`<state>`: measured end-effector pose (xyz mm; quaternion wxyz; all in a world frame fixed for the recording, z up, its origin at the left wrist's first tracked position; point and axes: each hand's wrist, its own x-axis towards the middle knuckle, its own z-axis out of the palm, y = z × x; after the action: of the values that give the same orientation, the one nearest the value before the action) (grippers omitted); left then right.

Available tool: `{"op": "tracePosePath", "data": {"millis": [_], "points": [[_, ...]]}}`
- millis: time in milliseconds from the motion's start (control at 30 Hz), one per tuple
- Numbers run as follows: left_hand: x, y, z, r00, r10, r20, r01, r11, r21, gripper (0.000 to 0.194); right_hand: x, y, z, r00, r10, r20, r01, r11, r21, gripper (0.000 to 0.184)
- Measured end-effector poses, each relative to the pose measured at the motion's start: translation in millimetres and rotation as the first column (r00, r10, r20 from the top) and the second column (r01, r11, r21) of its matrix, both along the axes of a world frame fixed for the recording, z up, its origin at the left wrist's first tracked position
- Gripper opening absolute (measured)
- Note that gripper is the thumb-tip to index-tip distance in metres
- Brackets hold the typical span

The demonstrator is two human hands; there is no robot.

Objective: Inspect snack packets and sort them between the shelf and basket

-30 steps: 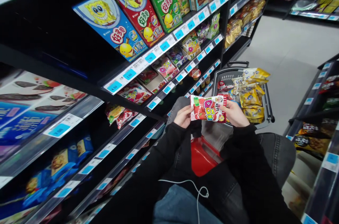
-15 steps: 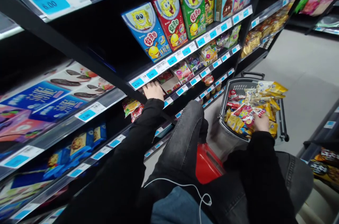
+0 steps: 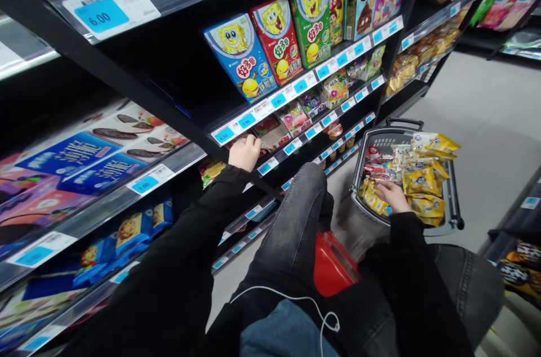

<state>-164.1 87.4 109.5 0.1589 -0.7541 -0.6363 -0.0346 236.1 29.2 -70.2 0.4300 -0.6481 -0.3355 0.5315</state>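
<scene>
My left hand [image 3: 245,152] reaches into a shelf bay just under the price strip, its fingers curled among the red and pink snack packets [image 3: 270,133] there; whether it grips one is hidden. My right hand [image 3: 392,195] lies low in the grey shopping basket [image 3: 451,210], fingers spread over the yellow and red snack bags [image 3: 420,179] piled inside. It holds nothing that I can see. Both arms wear black sleeves. I sit low with my knees in dark jeans between shelf and basket.
Black store shelves run along the left with blue price tags [image 3: 247,120]. Cartoon snack boxes [image 3: 240,58] stand on the shelf above my left hand. A red stool [image 3: 333,267] shows between my legs. Another shelf [image 3: 515,250] closes the aisle on the right; grey floor [image 3: 486,120] lies beyond the basket.
A second ago both hands held a red snack packet. The right hand carried it into the basket and now rests there without it; the left hand reached to the shelf and stays there.
</scene>
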Motion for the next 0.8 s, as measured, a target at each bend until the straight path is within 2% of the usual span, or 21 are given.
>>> {"op": "tracePosePath", "data": {"millis": [67,133,167,233,267,300,333,400,433,500,567,633,700,733,800], "points": [[8,-12,1.7,0.994,-0.077,0.074,0.076,0.997,0.011,0.033,-19,-6,15.3,0.990,0.033,-0.134,-0.041,0.998,-0.053,0.019],[20,-25,3.5,0.967,-0.140,0.212,0.131,0.990,0.057,0.029,-42,-16,35.1,0.923,0.189,-0.335,-0.224,0.972,-0.066,0.027],[28,-32,3.8,0.940,-0.178,0.290,0.158,0.983,0.091,0.027,-54,-22,46.2,0.843,0.298,-0.448,-0.354,0.934,-0.046,0.035],[46,-47,2.4,0.858,-0.285,0.427,0.232,0.957,0.173,0.022,-78,-34,68.7,0.601,0.466,-0.649,-0.595,0.803,0.025,0.054],[56,-55,0.6,0.807,-0.350,0.476,0.280,0.936,0.214,0.020,-88,-40,79.2,0.488,0.501,-0.715,-0.642,0.761,0.095,0.062],[66,-63,-1.9,0.756,-0.414,0.508,0.330,0.910,0.250,0.018,-97,-45,88.5,0.420,0.512,-0.750,-0.627,0.761,0.168,0.067],[75,-71,-4.7,0.711,-0.465,0.527,0.372,0.886,0.278,0.018,-104,-48,96.3,0.401,0.506,-0.764,-0.569,0.791,0.225,0.070],[91,-86,-10.3,0.654,-0.505,0.562,0.387,0.863,0.325,0.018,-110,-53,106.9,0.458,0.459,-0.761,-0.404,0.870,0.282,0.066],[97,-92,-12.5,0.642,-0.495,0.586,0.364,0.869,0.335,0.018,-110,-53,109.8,0.505,0.433,-0.746,-0.337,0.895,0.291,0.064],[104,-102,-15.2,0.622,-0.442,0.646,0.300,0.897,0.325,0.015,-104,-52,111.7,0.593,0.400,-0.699,-0.257,0.917,0.307,0.065],[107,-107,-16.0,0.556,-0.392,0.733,0.303,0.917,0.261,0.010,-95,-50,110.7,0.650,0.396,-0.648,-0.221,0.915,0.337,0.070],[107,-108,-16.1,0.391,-0.327,0.860,0.375,0.910,0.175,0.013,-87,-47,108.9,0.689,0.402,-0.603,-0.198,0.905,0.376,0.073],[107,-106,-16.2,0.192,-0.182,0.964,0.411,0.907,0.090,0.029,-81,-46,107.6,0.719,0.423,-0.552,-0.208,0.888,0.410,0.075],[108,-104,-16.2,0.124,-0.094,0.988,0.408,0.912,0.036,0.038,-78,-45,107.1,0.731,0.435,-0.526,-0.220,0.880,0.421,0.076],[111,-99,-16.4,0.063,0.069,0.996,0.390,0.917,-0.088,0.052,-75,-45,105.9,0.752,0.454,-0.478,-0.245,0.866,0.436,0.073]]}}
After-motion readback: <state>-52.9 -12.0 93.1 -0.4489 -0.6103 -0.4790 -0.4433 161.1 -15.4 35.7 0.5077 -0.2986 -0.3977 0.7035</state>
